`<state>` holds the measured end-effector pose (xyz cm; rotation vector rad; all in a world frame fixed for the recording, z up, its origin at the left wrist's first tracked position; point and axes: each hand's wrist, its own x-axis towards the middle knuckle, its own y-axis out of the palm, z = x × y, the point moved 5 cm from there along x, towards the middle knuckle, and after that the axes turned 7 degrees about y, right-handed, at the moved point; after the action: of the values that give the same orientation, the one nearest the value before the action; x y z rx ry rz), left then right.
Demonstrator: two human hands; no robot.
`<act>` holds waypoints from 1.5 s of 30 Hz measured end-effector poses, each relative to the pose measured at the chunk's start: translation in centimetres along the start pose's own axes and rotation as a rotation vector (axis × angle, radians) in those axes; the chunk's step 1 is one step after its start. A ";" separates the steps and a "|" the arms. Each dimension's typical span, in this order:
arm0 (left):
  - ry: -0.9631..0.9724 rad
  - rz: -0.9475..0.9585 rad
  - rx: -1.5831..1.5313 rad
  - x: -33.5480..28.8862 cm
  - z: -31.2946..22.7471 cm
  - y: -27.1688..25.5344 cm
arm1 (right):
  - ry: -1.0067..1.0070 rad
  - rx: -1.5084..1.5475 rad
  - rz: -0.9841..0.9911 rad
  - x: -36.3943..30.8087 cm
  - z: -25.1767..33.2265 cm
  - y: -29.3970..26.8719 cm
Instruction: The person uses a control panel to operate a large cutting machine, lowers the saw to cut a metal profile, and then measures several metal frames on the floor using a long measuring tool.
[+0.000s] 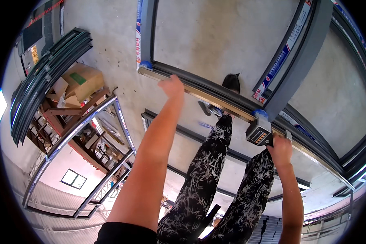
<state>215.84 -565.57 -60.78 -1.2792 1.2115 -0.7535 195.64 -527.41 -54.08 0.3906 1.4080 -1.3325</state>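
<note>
A grey-framed window frame [199, 83] lies across in front of me, with a long tan metal strip [227, 113] along its near edge. My left hand [173, 86] is at this edge near the left corner; its fingers are slightly smeared, and their grip on the bar cannot be made out. To the right, a small grey box-shaped tool [258, 133] with orange markings sits against the strip. My right hand [281, 149] is closed at the tool's right side, its fingers curled over the edge and partly hidden. Blue wrapping [146, 64] covers the left corner.
Dark bars [187, 132] lie lower down beside my legs. At the left are a stack of curved dark profiles [53, 73], a cardboard box [83, 81] and an upright metal frame [65, 140]. More dark frame pieces [358, 138] stand at the right. My shoe [232, 82] shows beyond the bar.
</note>
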 end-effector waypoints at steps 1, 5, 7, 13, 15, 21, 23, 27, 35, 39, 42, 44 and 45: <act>0.005 0.013 -0.014 0.0 0.0 0.4 | 0.005 0.002 -0.008 0.0 -0.2 -0.3; 0.072 -0.025 0.122 2.1 1.5 -0.3 | -0.032 -0.062 0.018 0.3 0.8 0.7; 0.029 -0.038 0.066 1.9 0.7 -0.6 | -0.021 0.008 0.024 0.4 0.8 0.5; -0.084 0.011 -0.070 0.7 -0.1 -0.4 | -0.071 0.076 -0.005 0.4 0.2 0.6; -0.076 -0.006 -0.065 1.6 0.8 0.6 | -0.057 0.063 -0.015 0.4 0.0 0.5; -0.093 -0.021 -0.079 3.7 2.4 1.0 | -0.068 0.060 0.008 0.4 0.6 0.2; -0.087 -0.037 -0.057 3.5 2.3 1.1 | -0.068 0.072 -0.001 0.5 0.4 0.4; -0.104 -0.036 -0.023 2.6 1.5 0.7 | -0.063 0.088 -0.002 0.3 0.4 0.2; -0.096 -0.047 0.032 1.2 -0.3 0.0 | -0.034 0.104 -0.024 -0.5 0.9 -0.9; -0.102 -0.061 0.010 1.0 -0.5 -0.3 | 0.002 0.238 0.006 -0.9 1.8 -3.7; -0.107 -0.039 -0.002 0.5 -1.0 -0.3 | 0.027 0.244 -0.071 -1.0 1.3 -4.6; -0.107 -0.035 0.008 0.2 -1.1 -0.2 | -0.009 0.224 -0.099 -0.7 0.8 -4.7; -0.102 -0.051 0.007 0.1 -1.1 -0.3 | -0.046 0.204 -0.126 -0.6 0.7 -4.8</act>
<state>214.87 -566.10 -60.38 -1.3314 1.0964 -0.7199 192.31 -529.24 -51.07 0.4088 1.2794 -1.5855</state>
